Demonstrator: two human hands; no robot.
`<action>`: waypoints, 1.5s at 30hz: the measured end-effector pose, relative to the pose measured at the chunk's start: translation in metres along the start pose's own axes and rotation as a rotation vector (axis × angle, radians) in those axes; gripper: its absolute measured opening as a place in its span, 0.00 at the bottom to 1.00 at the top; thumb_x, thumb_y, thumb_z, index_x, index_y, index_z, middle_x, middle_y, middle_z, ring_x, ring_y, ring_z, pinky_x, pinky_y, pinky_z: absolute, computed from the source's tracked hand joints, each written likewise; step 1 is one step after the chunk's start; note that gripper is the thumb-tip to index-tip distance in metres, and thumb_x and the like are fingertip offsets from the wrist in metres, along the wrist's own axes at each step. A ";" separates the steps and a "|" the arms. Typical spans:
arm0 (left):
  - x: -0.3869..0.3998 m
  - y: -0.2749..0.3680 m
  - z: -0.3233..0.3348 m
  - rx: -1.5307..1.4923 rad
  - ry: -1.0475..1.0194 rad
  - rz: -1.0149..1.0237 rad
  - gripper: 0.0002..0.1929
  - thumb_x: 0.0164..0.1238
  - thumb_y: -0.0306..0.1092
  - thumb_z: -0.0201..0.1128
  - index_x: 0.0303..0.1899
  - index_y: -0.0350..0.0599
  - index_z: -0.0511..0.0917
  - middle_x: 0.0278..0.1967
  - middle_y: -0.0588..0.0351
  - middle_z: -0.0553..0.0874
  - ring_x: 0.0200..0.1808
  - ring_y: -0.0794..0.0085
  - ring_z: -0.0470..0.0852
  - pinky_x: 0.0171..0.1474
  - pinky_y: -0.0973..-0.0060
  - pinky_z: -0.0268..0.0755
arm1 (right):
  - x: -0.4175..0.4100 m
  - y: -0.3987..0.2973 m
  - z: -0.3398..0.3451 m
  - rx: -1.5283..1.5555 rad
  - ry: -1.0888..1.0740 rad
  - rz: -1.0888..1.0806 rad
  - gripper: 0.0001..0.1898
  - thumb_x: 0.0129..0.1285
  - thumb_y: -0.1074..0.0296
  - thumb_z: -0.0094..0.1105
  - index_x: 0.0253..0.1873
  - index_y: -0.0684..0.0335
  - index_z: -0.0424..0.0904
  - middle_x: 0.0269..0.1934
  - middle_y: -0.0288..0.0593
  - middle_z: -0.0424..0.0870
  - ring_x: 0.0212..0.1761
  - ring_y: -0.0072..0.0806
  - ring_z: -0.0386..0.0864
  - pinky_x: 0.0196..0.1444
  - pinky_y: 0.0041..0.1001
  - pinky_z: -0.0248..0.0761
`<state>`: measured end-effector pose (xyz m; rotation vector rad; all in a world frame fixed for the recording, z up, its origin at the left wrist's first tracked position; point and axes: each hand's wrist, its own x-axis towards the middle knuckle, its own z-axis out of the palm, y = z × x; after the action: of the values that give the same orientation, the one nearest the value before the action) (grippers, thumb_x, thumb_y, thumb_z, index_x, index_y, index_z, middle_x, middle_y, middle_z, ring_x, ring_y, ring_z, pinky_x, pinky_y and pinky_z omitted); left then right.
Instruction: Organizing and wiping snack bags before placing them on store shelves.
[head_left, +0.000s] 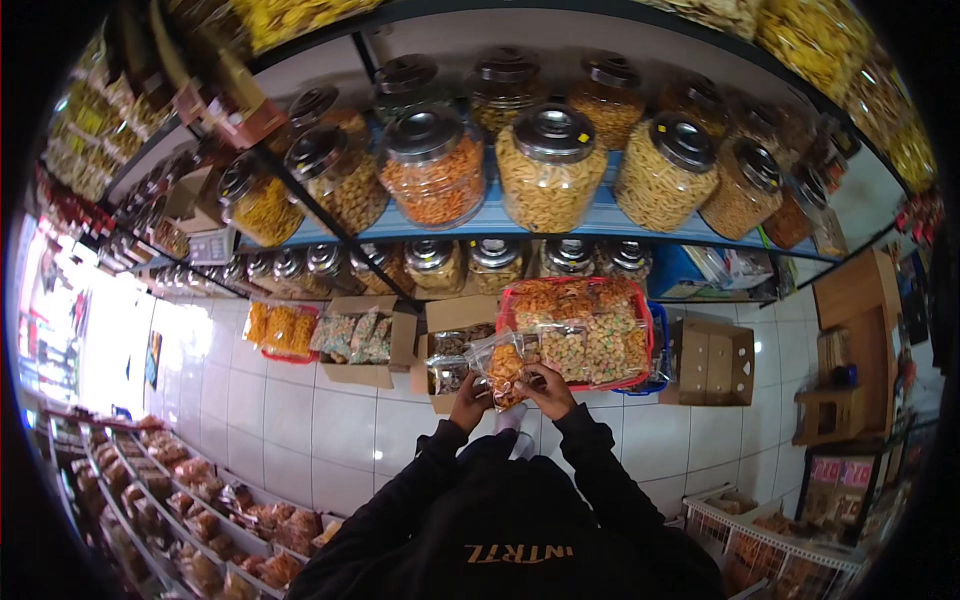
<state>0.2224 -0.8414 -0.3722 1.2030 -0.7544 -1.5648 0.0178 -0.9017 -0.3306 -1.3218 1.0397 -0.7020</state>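
Between my two hands is a clear plastic bag of orange-brown snacks. My left hand grips its left side, and my right hand holds its right side. Just beyond the bag, a red plastic basket holds bags of pale and green snacks and of orange-brown ones. To its left, an open cardboard box contains bags of dark snacks, partly hidden by the held bag. A blue basket shows under the red basket's right edge.
Lidded glass jars of snacks line the blue shelf. Along the floor stand a cardboard box of pastel snack bags, a smaller red basket and a cardboard box with holes. Racks of bagged snacks stand behind at left.
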 end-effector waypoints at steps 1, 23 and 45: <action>-0.011 0.004 -0.001 -0.080 -0.002 0.001 0.30 0.61 0.17 0.59 0.65 0.47 0.62 0.53 0.45 0.81 0.51 0.62 0.83 0.50 0.68 0.79 | -0.003 -0.006 0.007 -0.085 0.017 -0.015 0.17 0.65 0.65 0.66 0.52 0.69 0.73 0.39 0.37 0.76 0.40 0.22 0.78 0.44 0.23 0.75; -0.263 0.162 -0.266 -0.115 0.751 0.308 0.38 0.63 0.39 0.71 0.67 0.36 0.58 0.58 0.43 0.71 0.55 0.63 0.78 0.55 0.69 0.76 | 0.057 -0.162 0.429 0.083 -0.791 0.072 0.16 0.65 0.68 0.64 0.52 0.67 0.73 0.44 0.39 0.79 0.48 0.21 0.75 0.53 0.23 0.69; -0.463 0.251 -0.565 -0.153 2.025 0.699 0.34 0.55 0.30 0.76 0.61 0.39 0.65 0.53 0.50 0.78 0.55 0.68 0.78 0.57 0.71 0.73 | 0.062 -0.258 0.983 0.044 -1.946 0.058 0.31 0.63 0.72 0.66 0.66 0.76 0.62 0.58 0.52 0.75 0.60 0.32 0.74 0.63 0.29 0.68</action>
<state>0.8498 -0.4368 -0.1727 1.4461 0.3509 0.4989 0.9666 -0.5766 -0.1541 -1.2117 -0.5376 0.6797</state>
